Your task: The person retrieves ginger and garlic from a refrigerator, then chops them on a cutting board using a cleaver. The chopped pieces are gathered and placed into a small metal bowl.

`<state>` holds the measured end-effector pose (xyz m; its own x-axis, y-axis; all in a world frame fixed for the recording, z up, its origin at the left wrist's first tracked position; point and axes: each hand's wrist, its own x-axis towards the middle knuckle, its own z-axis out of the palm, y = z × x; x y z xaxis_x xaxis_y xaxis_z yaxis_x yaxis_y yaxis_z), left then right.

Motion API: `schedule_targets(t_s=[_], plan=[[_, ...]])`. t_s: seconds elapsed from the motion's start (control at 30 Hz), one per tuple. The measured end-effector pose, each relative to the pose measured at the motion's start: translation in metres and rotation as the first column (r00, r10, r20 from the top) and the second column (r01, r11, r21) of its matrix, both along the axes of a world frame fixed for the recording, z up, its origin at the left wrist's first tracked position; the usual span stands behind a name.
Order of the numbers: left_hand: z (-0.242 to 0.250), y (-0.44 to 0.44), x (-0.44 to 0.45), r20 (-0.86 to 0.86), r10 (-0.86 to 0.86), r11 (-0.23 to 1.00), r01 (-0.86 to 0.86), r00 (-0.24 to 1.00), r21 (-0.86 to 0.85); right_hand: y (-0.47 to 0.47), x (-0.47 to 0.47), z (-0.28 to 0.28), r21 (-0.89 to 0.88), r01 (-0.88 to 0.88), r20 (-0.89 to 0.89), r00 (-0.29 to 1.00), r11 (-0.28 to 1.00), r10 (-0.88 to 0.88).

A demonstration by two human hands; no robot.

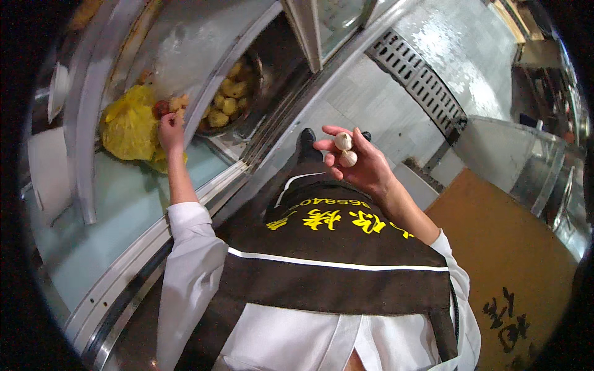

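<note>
Two white garlic bulbs [344, 142] rest in my right hand [366, 162], which is turned palm up with the fingers curled around them, in front of my apron. My left hand [171, 135] reaches through the opening of a glass-fronted cabinet, its fingertips drawn together. Just past those fingertips are some knobbly tan pieces [178, 103], perhaps ginger, and a dark red item [161, 109]. Whether the left fingers grip any of these is unclear. A yellow plastic bag [130, 127] lies against that hand's left side.
Peeled potatoes [228, 103] fill a round metal container beyond the cabinet's divider. The sliding-door track [204, 185] runs between me and the shelf. A slotted drain grate [417, 79] crosses the tiled floor. At right stand a cardboard sheet [501, 241] bearing writing and a clear bin [506, 153].
</note>
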<state>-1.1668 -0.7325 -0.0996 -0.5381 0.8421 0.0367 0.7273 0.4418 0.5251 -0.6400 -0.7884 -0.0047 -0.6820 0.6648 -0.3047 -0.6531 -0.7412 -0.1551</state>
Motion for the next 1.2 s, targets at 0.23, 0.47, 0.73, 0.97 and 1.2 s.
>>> schedule_targets(t_s=[0.23,0.47,0.73,0.97,1.2], plan=[[-0.003,0.005,-0.001,-0.114,-0.006,0.999,0.002,0.993,-0.038,-0.006,0.007,0.007,0.005,0.056,-0.068,0.996,0.998,-0.055],[0.064,-0.011,0.107,0.512,0.016,1.0,-0.014,0.859,-0.007,-0.004,0.022,-0.003,0.021,0.032,0.045,0.998,0.999,-0.033],[0.133,-0.008,0.348,0.999,-0.003,0.88,0.474,0.039,-0.016,0.002,0.065,0.011,0.06,-0.005,0.403,0.915,0.998,-0.019],[0.163,0.009,0.462,0.983,-0.16,0.693,0.719,0.086,0.05,0.011,0.14,0.04,0.297,-0.053,0.708,0.682,0.953,-0.183],[0.178,0.04,0.541,0.965,-0.248,0.567,0.82,0.082,0.076,0.028,0.213,0.055,0.56,-0.111,0.784,0.393,0.821,-0.481]])
